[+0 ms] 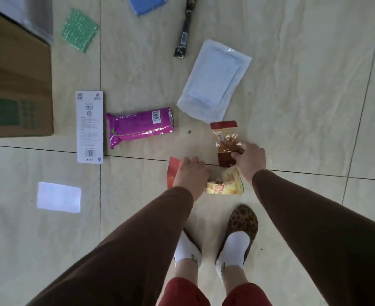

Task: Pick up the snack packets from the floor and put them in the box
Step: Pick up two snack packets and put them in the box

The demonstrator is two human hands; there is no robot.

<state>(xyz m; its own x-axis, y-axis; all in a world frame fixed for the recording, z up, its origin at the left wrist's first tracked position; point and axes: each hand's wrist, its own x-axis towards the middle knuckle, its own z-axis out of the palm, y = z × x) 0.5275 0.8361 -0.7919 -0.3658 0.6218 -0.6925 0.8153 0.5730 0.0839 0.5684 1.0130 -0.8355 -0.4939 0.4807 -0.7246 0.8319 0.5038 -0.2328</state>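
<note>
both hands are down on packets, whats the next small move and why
Probably close and lift: the right hand already has its fingers on the clear red-topped packet, and the left hand covers the red packet beside the yellow packet. The cardboard box sits far left.

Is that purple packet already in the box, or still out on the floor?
Still out: the purple packet lies flat on the floor tiles, beside the cardboard box, untouched by either hand.

glossy purple foil packet (139, 125), clear crinkly plastic snack packet (226, 138), matt cardboard box (16, 85), polished floor tiles (303, 96).
</note>
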